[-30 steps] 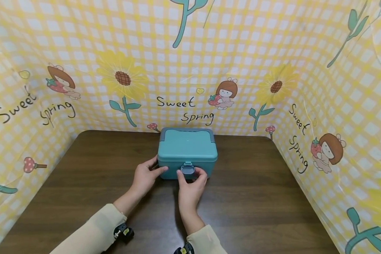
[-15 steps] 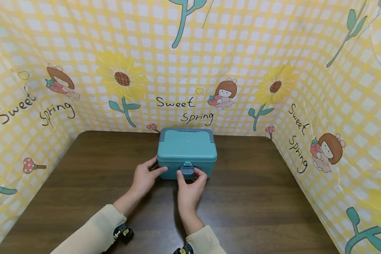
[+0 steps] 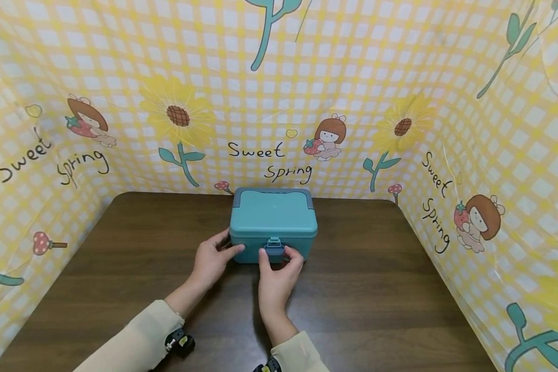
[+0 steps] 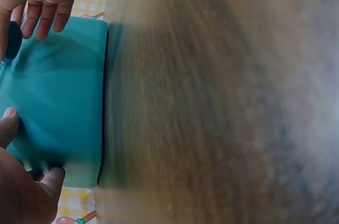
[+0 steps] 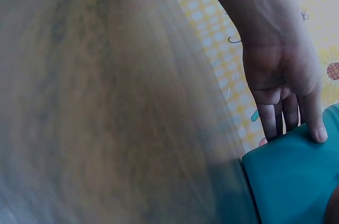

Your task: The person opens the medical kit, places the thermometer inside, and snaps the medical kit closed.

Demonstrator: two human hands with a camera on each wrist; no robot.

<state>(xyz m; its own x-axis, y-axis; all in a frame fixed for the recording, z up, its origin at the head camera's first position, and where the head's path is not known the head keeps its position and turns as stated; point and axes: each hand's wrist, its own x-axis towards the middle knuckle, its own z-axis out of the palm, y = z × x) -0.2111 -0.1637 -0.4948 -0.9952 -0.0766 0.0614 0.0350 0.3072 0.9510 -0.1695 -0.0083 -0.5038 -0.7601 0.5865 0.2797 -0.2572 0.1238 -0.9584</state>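
Note:
A teal lidded box (image 3: 274, 213) with a grey-blue handle folded at the back of its lid stands on the wooden table. With its thumb on the front face and its fingers on the left side, my left hand (image 3: 212, 259) grips the front left corner. My right hand (image 3: 280, 281) pinches the blue-grey front latch (image 3: 274, 250) between thumb and fingers. In the left wrist view, the box's front (image 4: 63, 91) lies between both hands. The right wrist view catches the left hand (image 5: 280, 70) at the box's side. The lid is down, so the inside is hidden.
The brown table (image 3: 362, 289) reaches toward me on both sides of the box. A yellow checked cloth (image 3: 242, 103) with printed flowers and figures hangs as walls behind, left and right. Black wrist cameras (image 3: 180, 341) sit at the sleeve cuffs.
The latch between my right fingers has changed its tilt; its face looks darker and more of its upper hinge shows. The box and my left hand stay put.

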